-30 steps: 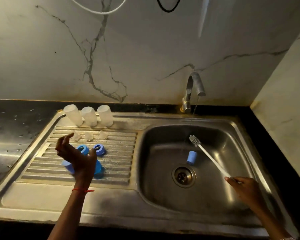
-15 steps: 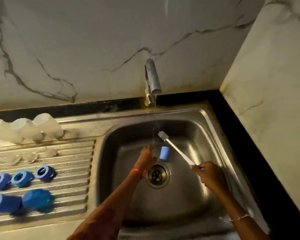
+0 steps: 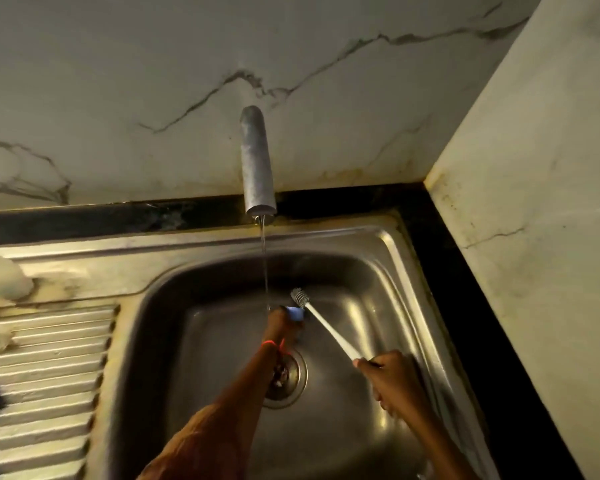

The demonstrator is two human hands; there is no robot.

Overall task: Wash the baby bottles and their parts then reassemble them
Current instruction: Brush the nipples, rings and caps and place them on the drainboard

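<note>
The left hand [image 3: 284, 323] reaches far into the sink [image 3: 378, 244], fingers wrapped around the blue cap [image 3: 296, 313] under the water. The right hand [image 3: 392, 379], nearer, grips the brush [image 3: 326, 327], tilted up.

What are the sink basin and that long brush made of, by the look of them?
The sink basin looks like brushed stainless steel: grey, with soft glare streaks. The brush seems plastic, a smooth matt white handle; its bristled tip looks greyish, perhaps nylon on wire, but is too small to tell.
</note>
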